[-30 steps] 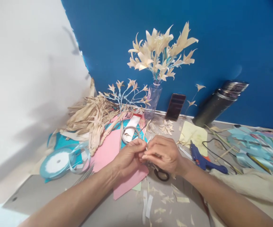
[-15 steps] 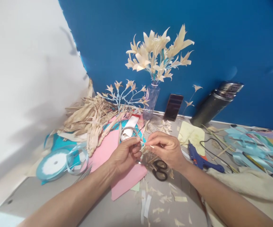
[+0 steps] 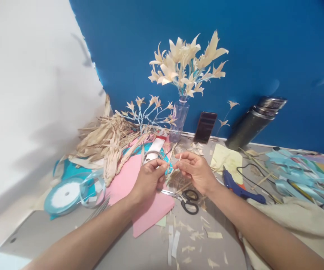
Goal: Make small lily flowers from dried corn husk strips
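My left hand (image 3: 152,176) is closed in a pinch over the pink sheet (image 3: 145,213), with a thin pale piece at its fingertips. Just to its right, my right hand (image 3: 194,170) pinches a thin pale strip (image 3: 180,157) that sticks up from the fingers. A narrow gap separates the two hands; whether one piece joins them is too small to tell. Below the hands lie black-handled scissors (image 3: 190,206), their blades pointing left over the pink sheet. Small pale scraps (image 3: 195,235) are scattered on the table around them.
Behind stand a clear bottle (image 3: 179,120) of pale flowers, a phone (image 3: 205,127) and a leaning dark flask (image 3: 254,123). Dried husks (image 3: 100,138) and a blue ribbon spool (image 3: 66,195) are left; a blue glue gun (image 3: 242,189), cloth (image 3: 293,221) and ribbons (image 3: 293,168) are right.
My right hand has shifted slightly left and turned, and the pale strip in it now points upward. My left hand has tilted a little, and more of the scissors' blades shows.
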Tool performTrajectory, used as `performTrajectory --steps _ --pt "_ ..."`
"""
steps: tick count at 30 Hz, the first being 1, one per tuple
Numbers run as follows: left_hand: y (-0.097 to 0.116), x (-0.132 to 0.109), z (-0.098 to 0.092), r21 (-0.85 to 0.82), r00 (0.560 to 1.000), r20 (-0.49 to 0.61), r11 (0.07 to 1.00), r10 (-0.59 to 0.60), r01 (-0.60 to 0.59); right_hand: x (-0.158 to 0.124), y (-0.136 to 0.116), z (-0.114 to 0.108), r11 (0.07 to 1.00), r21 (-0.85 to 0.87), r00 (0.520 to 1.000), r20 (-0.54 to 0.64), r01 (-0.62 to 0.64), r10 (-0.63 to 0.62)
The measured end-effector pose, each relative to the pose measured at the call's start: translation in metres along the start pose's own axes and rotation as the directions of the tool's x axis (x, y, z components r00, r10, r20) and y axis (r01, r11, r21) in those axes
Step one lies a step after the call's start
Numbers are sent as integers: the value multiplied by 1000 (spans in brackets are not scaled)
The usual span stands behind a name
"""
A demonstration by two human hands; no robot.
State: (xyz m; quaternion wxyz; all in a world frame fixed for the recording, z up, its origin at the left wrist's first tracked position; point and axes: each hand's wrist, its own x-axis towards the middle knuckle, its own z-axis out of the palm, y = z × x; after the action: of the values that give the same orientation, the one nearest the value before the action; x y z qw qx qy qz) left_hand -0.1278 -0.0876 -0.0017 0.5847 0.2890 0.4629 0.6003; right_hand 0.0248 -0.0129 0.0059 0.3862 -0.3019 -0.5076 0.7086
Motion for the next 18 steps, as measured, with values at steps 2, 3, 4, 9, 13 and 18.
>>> performTrajectory --steps 2,3,4,9,13,18 --pt "3 -2 1 128 992 -60 987 110 -102 1 1 0 1000 -9 1000 -7 -28 28" --pt "4 -3 2 215 979 -72 961 191 -172 1 1 0 999 -18 999 -2 -37 36" --pt "5 -4 2 306 956 -67 918 286 -253 1 2 0 999 -28 999 8 -42 43" --pt "5 -7 1 537 812 53 669 581 -513 -1 1 1 993 -91 995 68 -71 78" --pt "2 -6 0 553 776 142 601 615 -577 -4 -3 3 973 -215 990 95 -85 107" --pt "4 -6 2 523 837 107 685 537 -507 -6 -4 3 960 -280 980 189 -5 60"
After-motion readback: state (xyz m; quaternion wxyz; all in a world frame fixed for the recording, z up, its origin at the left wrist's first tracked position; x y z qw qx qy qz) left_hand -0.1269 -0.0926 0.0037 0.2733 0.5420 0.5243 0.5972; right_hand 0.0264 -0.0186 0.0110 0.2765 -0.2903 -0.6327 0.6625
